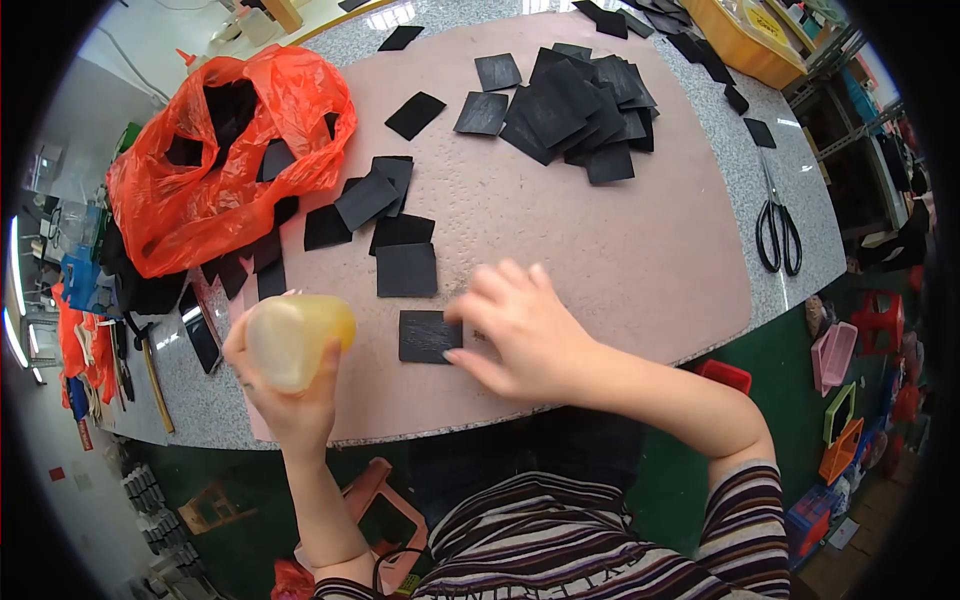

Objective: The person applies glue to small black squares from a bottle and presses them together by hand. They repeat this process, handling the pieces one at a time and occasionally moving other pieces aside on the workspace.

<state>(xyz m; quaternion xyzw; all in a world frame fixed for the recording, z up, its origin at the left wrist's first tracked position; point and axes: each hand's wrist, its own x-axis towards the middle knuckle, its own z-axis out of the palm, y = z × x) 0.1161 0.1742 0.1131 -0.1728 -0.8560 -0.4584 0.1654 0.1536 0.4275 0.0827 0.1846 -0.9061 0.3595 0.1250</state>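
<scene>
My left hand (pixel 290 395) is wrapped round a translucent plastic bottle (pixel 290 345) with yellowish contents, tilted above the near left part of the pink mat. My right hand (pixel 520 335) is at the right edge of a dark rectangular piece (pixel 428 336) whose top carries shiny streaks. Its thumb and fingers are apart and slightly blurred, and seem to touch that edge. Just beyond lies another black piece (pixel 406 270), with several more black pieces (pixel 368 200) overlapping behind it.
A large heap of black pieces (pixel 575 105) lies at the back of the pink mat (pixel 640 260). A red plastic bag (pixel 250 190) with black material sits at left. Scissors (pixel 778 225) rest at right, below a yellow bin (pixel 750 40). A phone (pixel 201 330) lies at left.
</scene>
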